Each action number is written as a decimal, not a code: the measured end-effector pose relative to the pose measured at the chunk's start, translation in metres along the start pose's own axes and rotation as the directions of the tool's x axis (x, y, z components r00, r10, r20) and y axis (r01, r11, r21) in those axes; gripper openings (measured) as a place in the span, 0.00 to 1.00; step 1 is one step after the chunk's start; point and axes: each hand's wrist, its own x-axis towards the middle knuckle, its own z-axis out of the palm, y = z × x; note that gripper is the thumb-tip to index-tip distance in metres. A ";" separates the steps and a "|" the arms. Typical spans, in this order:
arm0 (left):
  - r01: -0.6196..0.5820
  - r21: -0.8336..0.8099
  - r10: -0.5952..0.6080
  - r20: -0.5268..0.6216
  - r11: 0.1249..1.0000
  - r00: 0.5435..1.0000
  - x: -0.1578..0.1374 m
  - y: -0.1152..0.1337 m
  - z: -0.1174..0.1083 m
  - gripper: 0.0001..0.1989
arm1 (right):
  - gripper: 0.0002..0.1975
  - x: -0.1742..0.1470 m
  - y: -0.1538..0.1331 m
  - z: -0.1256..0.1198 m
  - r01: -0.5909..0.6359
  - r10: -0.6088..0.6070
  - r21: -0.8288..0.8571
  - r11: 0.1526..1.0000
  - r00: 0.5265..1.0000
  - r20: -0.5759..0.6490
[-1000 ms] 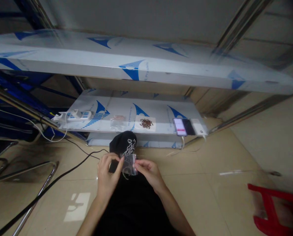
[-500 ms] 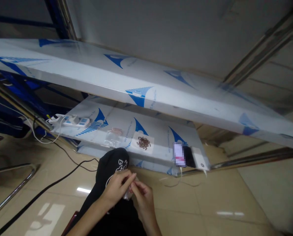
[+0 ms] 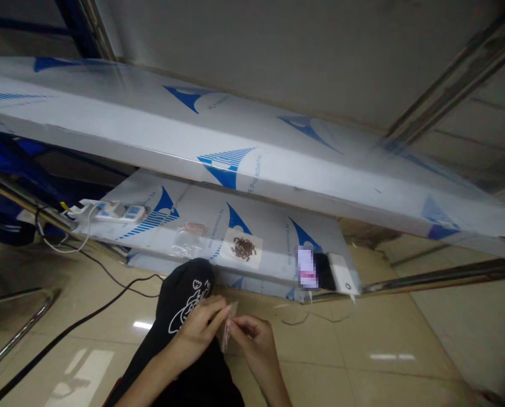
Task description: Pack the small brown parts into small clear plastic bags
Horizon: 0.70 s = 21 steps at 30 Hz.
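**Two hands pinch a small clear bag above a knee**

Seen from the person's own head, looking down. The left hand [image 3: 201,328] and the right hand [image 3: 252,339] meet over a knee in black trousers [image 3: 180,305] printed with a white drawing. Between them they hold a small clear plastic bag [image 3: 227,333], seen almost edge on; the fingertips of both hands are closed on it, left from one side, right from the other. What the bag contains cannot be made out.

Beyond the knee is a low metal shelf [image 3: 269,232] covered in film with blue marks. On it lie a heap of small brown pieces [image 3: 242,247] on a white sheet, more clear bags [image 3: 188,240] just left of the heap, a white power strip [image 3: 120,212] further left, and a phone [image 3: 315,270] at the right end. A black cable [image 3: 65,333] runs over the tiled floor
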 end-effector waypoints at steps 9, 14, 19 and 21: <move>0.039 0.085 -0.029 -0.112 0.996 0.993 -0.002 0.011 -0.006 0.12 | 0.10 0.009 -0.014 0.002 0.057 -0.057 0.018 0.998 0.998 -0.014; 0.105 0.066 -0.090 -0.198 0.992 0.976 -0.003 0.013 -0.006 0.11 | 0.08 0.014 -0.026 0.007 0.138 -0.144 -0.084 0.987 0.987 -0.069; 0.083 0.119 -0.055 -0.223 0.989 0.973 -0.005 0.021 -0.014 0.09 | 0.05 0.015 -0.029 0.012 0.189 -0.202 -0.112 0.976 0.972 -0.121; 0.071 0.168 -0.037 -0.198 0.983 0.979 -0.006 0.022 -0.016 0.09 | 0.04 0.014 -0.027 0.012 0.221 -0.236 -0.120 0.968 0.963 -0.132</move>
